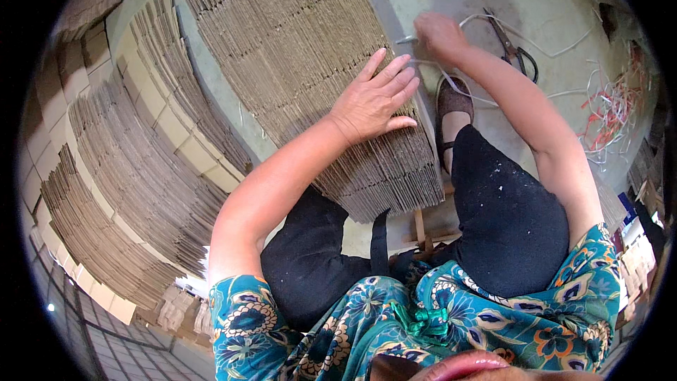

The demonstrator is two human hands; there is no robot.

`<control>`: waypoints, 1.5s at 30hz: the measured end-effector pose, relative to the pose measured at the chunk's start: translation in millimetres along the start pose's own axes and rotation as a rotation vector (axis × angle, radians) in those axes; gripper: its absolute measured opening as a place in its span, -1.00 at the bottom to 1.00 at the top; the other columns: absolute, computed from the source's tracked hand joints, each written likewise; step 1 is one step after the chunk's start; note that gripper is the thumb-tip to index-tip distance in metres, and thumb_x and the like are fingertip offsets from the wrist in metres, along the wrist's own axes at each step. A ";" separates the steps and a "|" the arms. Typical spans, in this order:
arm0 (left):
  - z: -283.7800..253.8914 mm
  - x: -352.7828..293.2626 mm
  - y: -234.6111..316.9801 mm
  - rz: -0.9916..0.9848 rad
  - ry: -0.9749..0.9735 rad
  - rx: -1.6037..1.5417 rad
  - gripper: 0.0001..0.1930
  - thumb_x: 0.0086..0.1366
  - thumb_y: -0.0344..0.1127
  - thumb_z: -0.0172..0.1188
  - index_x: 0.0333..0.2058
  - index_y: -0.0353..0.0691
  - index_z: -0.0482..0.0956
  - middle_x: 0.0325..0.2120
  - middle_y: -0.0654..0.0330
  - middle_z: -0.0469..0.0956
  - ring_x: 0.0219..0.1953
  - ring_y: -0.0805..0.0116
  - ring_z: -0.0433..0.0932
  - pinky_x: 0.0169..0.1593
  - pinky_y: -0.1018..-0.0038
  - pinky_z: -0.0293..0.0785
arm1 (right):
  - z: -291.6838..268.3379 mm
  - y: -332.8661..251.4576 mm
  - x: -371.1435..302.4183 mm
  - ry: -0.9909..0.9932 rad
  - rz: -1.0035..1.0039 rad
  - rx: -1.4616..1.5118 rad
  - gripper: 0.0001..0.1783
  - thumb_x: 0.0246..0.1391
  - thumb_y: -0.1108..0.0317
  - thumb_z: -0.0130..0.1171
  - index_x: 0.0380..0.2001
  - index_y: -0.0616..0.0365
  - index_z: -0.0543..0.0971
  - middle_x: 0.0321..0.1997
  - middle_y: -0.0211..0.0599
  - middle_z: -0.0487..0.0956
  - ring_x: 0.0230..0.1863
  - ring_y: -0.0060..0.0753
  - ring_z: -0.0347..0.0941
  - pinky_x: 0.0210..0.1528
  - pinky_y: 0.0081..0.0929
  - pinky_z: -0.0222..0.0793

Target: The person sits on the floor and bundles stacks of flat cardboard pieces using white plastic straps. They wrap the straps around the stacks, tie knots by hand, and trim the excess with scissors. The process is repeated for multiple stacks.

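Observation:
My left hand [377, 97] lies with fingers spread on the top of a long stack of flat brown cardboard pieces [296, 35], packed edge up between my knees. Off the stack's right side, my right hand [441, 39] is closed in a fist. A slim pale grey-blue piece [406, 40] sticks out of it to the left; what kind of thing it is cannot be made out. Thin white strap [486, 101] loops around that hand, past my shoe and over the floor. Black-handled scissors [511, 46] lie on the floor to the right of my right hand.
More rows of stacked cardboard [144, 169] stand at the left, with another row [166, 70] beyond them. A tangle of white and red strap scraps [612, 116] lies on the floor at the right. My right shoe [453, 102] is close beside the stack.

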State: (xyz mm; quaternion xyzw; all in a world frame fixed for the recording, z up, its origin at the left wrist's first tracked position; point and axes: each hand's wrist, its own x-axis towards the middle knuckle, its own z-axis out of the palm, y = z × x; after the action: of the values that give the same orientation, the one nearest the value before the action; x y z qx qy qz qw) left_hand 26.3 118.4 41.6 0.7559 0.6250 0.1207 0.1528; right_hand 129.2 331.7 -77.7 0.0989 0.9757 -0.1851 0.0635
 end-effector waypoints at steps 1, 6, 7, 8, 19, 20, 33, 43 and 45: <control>-0.9 2.7 -0.9 0.001 0.008 0.004 -0.32 0.08 0.24 0.00 -0.03 -0.26 0.40 0.00 0.13 0.34 0.23 0.19 0.10 0.30 0.09 -0.13 | 3.1 8.3 6.2 0.017 0.155 0.125 -0.78 -0.07 0.27 0.07 -0.35 0.12 0.42 -0.33 -0.04 0.49 -0.24 0.02 0.42 -0.24 -0.12 0.32; -1.5 2.8 -0.2 0.004 -0.014 0.012 -0.35 0.09 0.22 0.01 -0.07 -0.27 0.43 -0.04 0.13 0.36 0.21 0.20 0.13 0.30 0.10 -0.14 | -9.5 30.6 58.6 0.071 0.401 0.105 -0.77 0.09 0.20 -0.05 -0.37 0.16 0.34 -0.42 0.10 0.51 -0.37 0.21 0.40 -0.35 -0.01 0.26; -2.1 0.7 -0.9 0.001 -0.016 0.014 -0.35 0.09 0.21 0.01 -0.08 -0.27 0.43 -0.05 0.13 0.36 0.21 0.20 0.13 0.30 0.11 -0.14 | -17.5 27.2 64.9 0.095 0.343 0.086 -0.78 0.08 0.21 -0.03 -0.36 0.15 0.34 -0.44 0.08 0.51 -0.40 0.18 0.40 -0.37 -0.03 0.26; -2.2 -0.1 -1.9 0.006 -0.011 0.013 -0.36 0.09 0.21 0.01 -0.08 -0.27 0.43 -0.05 0.13 0.37 0.21 0.20 0.13 0.30 0.11 -0.15 | -25.4 23.3 69.0 0.119 0.286 0.066 -0.78 0.07 0.21 -0.01 -0.34 0.14 0.35 -0.46 0.07 0.50 -0.42 0.15 0.40 -0.39 -0.05 0.26; 0.2 -2.1 -6.9 0.023 0.000 -0.104 -0.39 0.11 0.16 0.02 -0.06 -0.27 0.40 -0.02 0.13 0.34 0.22 0.19 0.10 0.32 0.12 -0.21 | -135.5 -54.1 68.3 -0.056 0.247 1.166 -0.81 0.12 0.22 0.05 -0.34 0.11 0.47 -0.59 -0.60 0.36 -0.63 -0.78 0.21 -0.59 -0.79 0.12; -2.1 -5.2 -9.5 0.046 0.039 -0.122 -0.42 0.11 0.12 0.05 -0.07 -0.27 0.40 -0.02 0.13 0.35 0.22 0.18 0.12 0.31 0.13 -0.16 | -154.1 -74.1 64.2 -0.117 0.182 1.150 -0.81 0.13 0.23 0.03 -0.30 0.12 0.48 -0.58 -0.58 0.39 -0.61 -0.79 0.24 -0.59 -0.81 0.13; -1.6 -167.9 -50.2 -1.155 0.896 -0.486 -0.48 0.22 -0.21 0.08 0.06 -0.43 0.25 0.00 -0.16 0.34 0.10 0.02 0.30 0.17 0.31 0.15 | -180.7 -177.1 89.8 -0.008 -0.754 0.239 -0.93 -0.08 0.44 0.08 -0.46 0.17 0.48 -0.57 -0.13 0.47 -0.51 -0.07 0.45 -0.46 -0.24 0.34; 25.5 -179.8 -74.0 -1.128 0.775 -1.158 -0.60 0.33 -0.15 -0.09 -0.04 -0.38 0.40 -0.02 0.00 0.44 0.01 0.23 0.42 0.07 0.45 0.27 | -42.4 -241.6 151.5 0.165 -1.050 0.147 -0.86 -0.10 0.34 0.13 -0.43 0.12 0.53 -0.27 -0.39 0.56 -0.05 -0.28 0.40 0.22 -0.17 0.08; 52.3 -195.1 -93.9 -1.126 0.859 -0.867 -0.71 0.23 -0.24 0.05 -0.13 -0.28 0.47 -0.16 0.07 0.49 -0.12 0.18 0.48 -0.04 0.41 0.34 | -39.4 -245.9 151.3 0.122 -0.947 0.141 -0.91 -0.09 0.38 0.14 -0.45 0.12 0.53 -0.31 -0.41 0.56 -0.07 -0.32 0.42 0.29 -0.16 0.01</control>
State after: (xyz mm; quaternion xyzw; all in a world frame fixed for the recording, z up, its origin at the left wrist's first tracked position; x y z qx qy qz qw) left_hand -76.4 -61.2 -41.0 0.0924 0.8119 0.5344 0.2161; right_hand -74.6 147.8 20.2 -0.3414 0.9004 -0.2533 -0.0921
